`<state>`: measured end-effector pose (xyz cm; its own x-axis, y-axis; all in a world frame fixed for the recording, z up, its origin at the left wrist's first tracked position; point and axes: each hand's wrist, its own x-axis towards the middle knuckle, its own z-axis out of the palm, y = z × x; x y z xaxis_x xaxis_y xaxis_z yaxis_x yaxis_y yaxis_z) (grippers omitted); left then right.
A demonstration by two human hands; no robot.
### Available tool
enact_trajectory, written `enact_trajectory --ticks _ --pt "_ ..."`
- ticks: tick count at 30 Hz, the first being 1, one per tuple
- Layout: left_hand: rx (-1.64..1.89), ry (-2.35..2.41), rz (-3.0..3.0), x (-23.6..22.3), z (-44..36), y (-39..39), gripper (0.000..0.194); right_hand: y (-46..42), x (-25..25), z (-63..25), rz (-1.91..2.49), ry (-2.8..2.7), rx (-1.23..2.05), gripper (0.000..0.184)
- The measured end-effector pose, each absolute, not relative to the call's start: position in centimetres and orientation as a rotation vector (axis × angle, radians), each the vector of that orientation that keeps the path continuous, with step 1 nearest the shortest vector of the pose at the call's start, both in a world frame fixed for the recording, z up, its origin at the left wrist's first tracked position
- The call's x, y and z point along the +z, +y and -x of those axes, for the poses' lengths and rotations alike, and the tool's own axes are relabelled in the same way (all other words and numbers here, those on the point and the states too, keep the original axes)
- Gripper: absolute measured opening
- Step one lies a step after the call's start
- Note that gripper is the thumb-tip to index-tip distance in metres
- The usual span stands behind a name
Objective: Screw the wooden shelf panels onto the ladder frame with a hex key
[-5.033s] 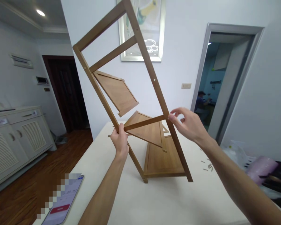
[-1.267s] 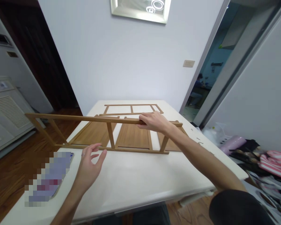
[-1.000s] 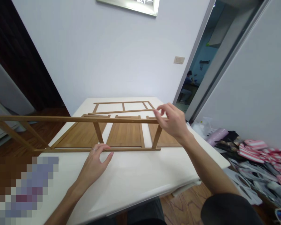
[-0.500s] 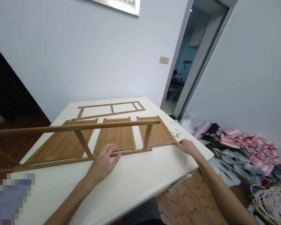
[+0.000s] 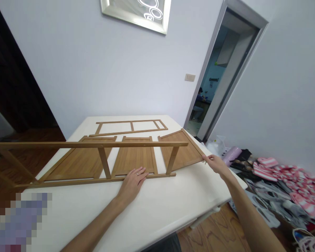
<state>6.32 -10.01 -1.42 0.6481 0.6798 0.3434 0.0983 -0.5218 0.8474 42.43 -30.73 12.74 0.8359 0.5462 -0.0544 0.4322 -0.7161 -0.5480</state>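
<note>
A ladder-like wooden frame [image 5: 103, 161] stands on its long edge across the white table [image 5: 157, 206], its left end reaching past the table. My left hand [image 5: 135, 179] lies with its fingers stretched over the frame's lower rail, a ring on one finger. With thumb and fingers, my right hand [image 5: 214, 163] pinches the near right corner of a wooden panel [image 5: 186, 148], which sits slightly askew and raised at that corner. Beside it lie a middle wooden panel [image 5: 135, 157] and a left wooden panel [image 5: 80, 162], both partly behind the frame.
A second wooden frame [image 5: 132, 126] lies flat near the wall. Right of the table, striped fabric [image 5: 283, 175] and other items are piled on the floor. A person [image 5: 199, 101] sits beyond the doorway. A blurred-out patch [image 5: 23, 220] covers the lower left.
The right panel has turned and its near corner has lifted in my right hand. The small pieces beside it are now mostly hidden. My left hand has flattened and slid right along the rail.
</note>
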Motion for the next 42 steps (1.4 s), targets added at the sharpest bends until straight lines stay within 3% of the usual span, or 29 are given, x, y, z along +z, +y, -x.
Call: enact_trajectory --ticks 6,12,21,31,37,42 --pt "0.878 0.602 -2.012 -1.8 -8.0 -10.4 0.017 -28.7 17.4 -38.4 2.148 -0.842 0.114 0.073" --pt "0.876 0.574 -1.994 -1.9 -10.1 -11.3 0.016 -26.5 20.1 -35.6 1.994 -0.851 0.189 0.075" --pt "0.897 0.592 -2.082 -1.8 -10.0 -11.7 0.022 -26.1 21.5 -35.0 1.862 -0.866 0.319 0.049" --pt "0.839 0.673 -2.313 -0.8 -9.6 -11.6 0.023 -25.8 17.3 -37.3 1.498 -0.97 0.516 0.074" --pt "0.816 0.663 -2.414 4.0 -14.2 -12.0 0.049 -23.3 17.8 -40.9 1.302 -1.235 0.832 0.049" --pt "0.885 0.52 -2.405 6.9 -19.8 -12.2 0.042 -21.8 19.7 -42.9 1.296 -1.4 1.032 0.031"
